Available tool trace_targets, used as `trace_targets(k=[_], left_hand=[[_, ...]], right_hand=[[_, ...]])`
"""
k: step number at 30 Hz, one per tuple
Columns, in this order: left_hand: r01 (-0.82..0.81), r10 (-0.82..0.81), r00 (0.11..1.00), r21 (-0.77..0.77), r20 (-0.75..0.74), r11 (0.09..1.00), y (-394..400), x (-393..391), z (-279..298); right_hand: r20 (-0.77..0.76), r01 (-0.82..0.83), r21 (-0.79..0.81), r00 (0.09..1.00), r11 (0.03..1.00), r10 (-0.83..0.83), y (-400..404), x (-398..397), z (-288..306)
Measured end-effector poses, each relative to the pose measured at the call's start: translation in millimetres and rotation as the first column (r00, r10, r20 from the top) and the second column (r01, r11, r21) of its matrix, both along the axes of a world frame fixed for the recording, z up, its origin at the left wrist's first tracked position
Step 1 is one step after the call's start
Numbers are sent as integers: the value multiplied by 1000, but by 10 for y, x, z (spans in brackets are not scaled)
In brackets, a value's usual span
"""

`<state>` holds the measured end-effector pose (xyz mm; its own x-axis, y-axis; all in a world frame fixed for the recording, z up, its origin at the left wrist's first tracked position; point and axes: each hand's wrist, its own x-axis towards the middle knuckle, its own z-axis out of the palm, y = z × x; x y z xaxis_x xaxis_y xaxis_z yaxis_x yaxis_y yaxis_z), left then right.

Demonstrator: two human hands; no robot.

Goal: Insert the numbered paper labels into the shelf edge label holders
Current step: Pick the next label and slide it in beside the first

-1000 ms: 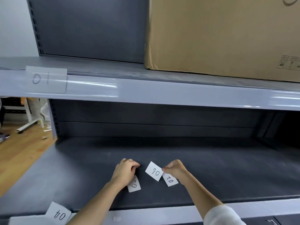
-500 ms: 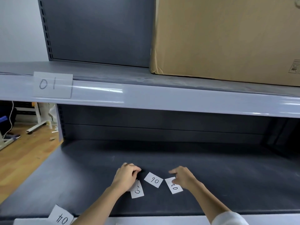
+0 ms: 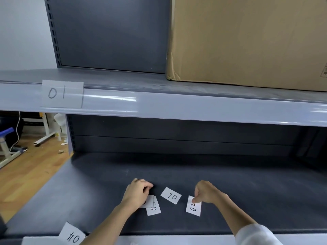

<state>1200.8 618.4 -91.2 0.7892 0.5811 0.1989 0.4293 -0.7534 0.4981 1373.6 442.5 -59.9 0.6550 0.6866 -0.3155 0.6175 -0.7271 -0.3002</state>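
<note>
the person is choosing the next label among the loose papers on the lower shelf point(image 3: 247, 188). the right hand point(image 3: 206, 192) has its fingers curled and the fingertips press on the top edge of the label 02 point(image 3: 193, 207), which lies flat on the shelf. the left hand point(image 3: 137, 192) is curled over two overlapping labels point(image 3: 153, 206); whether it pinches them or only rests on them cannot be told. the label 06 point(image 3: 171, 195) lies free between the hands, and the label 04 point(image 3: 72, 236) sits at the front edge. the label 01 point(image 3: 62, 93) is already in the upper shelf holder point(image 3: 177, 106).

to do this step well, the person should probably slide 02 toward the shelf edge, or lift one corner with a nail, because thin paper on flat metal is hard to pinch.

compared with a second ago, the right hand has let go of 06, which now lies flat, and it has moved onto 02.
</note>
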Motion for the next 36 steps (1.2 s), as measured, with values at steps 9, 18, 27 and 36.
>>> trace_targets(k=[9,18,27,36], left_hand=[[9,-8,1000,-34,21,999,11,-68,-1],[91,-90,995,-24,38,996,-208,-129,22],[16,-14,993,-18,117,1000,-1075,-641,273],[28,-34,975,29,220,999,-2184,-1017,673]], right_hand=[[-172,130,249,981,960,-88,-168,-2,159],[-188,227,439,969,869,-159,-437,-267,156],[-123,143,520,988,842,-91,-1274,-709,500],[-156,97,563,988,820,-10,-2128,-1108,1043]])
